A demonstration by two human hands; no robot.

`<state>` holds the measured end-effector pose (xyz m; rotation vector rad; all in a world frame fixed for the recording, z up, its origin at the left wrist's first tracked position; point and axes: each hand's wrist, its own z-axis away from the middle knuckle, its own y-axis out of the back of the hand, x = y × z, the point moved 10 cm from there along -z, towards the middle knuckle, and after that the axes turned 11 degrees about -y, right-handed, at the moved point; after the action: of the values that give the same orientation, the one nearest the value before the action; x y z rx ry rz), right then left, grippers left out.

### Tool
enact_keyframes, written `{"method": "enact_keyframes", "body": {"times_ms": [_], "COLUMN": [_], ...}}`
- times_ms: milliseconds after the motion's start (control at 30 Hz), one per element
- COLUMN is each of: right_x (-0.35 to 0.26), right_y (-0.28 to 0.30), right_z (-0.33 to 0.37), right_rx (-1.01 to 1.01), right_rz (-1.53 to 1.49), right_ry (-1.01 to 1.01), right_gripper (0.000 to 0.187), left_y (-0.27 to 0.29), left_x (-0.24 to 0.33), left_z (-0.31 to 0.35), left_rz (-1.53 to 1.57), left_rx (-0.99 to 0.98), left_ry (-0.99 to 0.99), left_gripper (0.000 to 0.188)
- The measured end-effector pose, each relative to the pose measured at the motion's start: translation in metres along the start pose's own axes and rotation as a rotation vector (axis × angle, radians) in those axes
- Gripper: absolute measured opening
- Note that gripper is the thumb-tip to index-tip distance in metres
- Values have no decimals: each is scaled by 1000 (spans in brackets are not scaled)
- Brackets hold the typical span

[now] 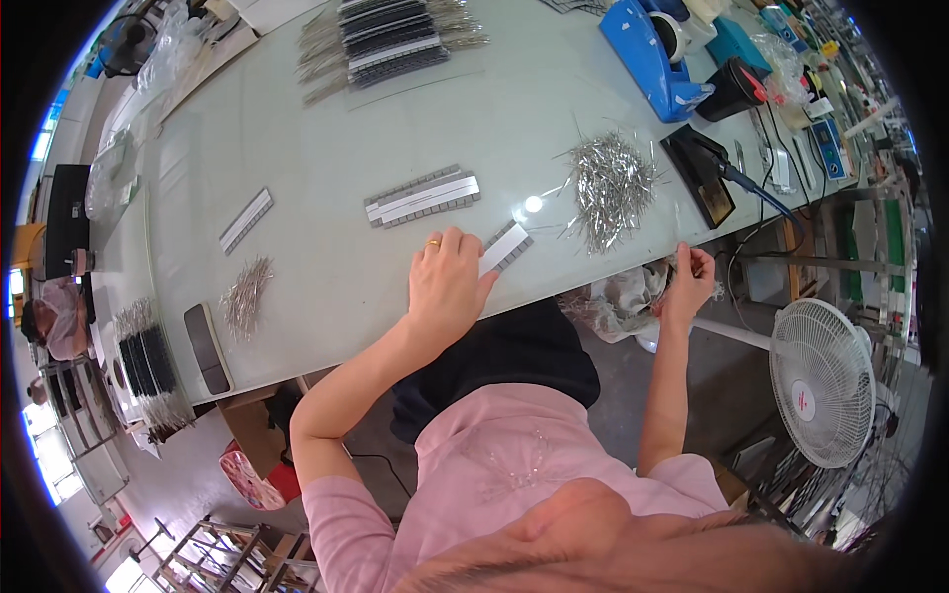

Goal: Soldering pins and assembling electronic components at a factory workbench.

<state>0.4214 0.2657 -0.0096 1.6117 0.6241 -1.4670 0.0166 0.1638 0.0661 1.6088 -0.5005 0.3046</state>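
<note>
My left hand is closed over the near end of a short grey strip with a white band, holding it against the table close to the front edge. Its fingers are curled and the strip's lower part is hidden under them. Beyond it lie several similar strips side by side. Right of these is a large heap of thin silvery metal pins. My right hand is at the table's front edge below that heap, its fingertips pinched together; whatever they hold is too small to make out.
A lone strip, a small pin pile, a phone and black strips with wire leads lie left. More wired strips lie far back. Right are a blue tape dispenser, black tray, plastic bag and fan.
</note>
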Motion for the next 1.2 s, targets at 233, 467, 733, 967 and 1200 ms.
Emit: {"method": "enact_keyframes", "body": {"times_ms": [233,467,733,967,1200], "right_x": [2,-4,-50,-85,-137], "right_y": [-6,-13,1,-27,-99], "right_z": [-3,-9,26,75,163], "right_rx": [-57,-158,-3,-221,-551], "right_rz": [-116,-13,26,88,311], "right_ry": [-106,11,205,396,793], "right_gripper": [34,23,21,22,28], "left_y": [-6,-11,-7,-14,-9], "left_x": [-7,-8,-4,-3,0], "left_z": [5,6,8,9,9], "left_rz": [39,16,-8,21,-25], "left_rx": [-44,-104,-60,-84,-59], "left_ry": [79,107,143,157,122], "left_gripper": [26,26,22,22,23]}}
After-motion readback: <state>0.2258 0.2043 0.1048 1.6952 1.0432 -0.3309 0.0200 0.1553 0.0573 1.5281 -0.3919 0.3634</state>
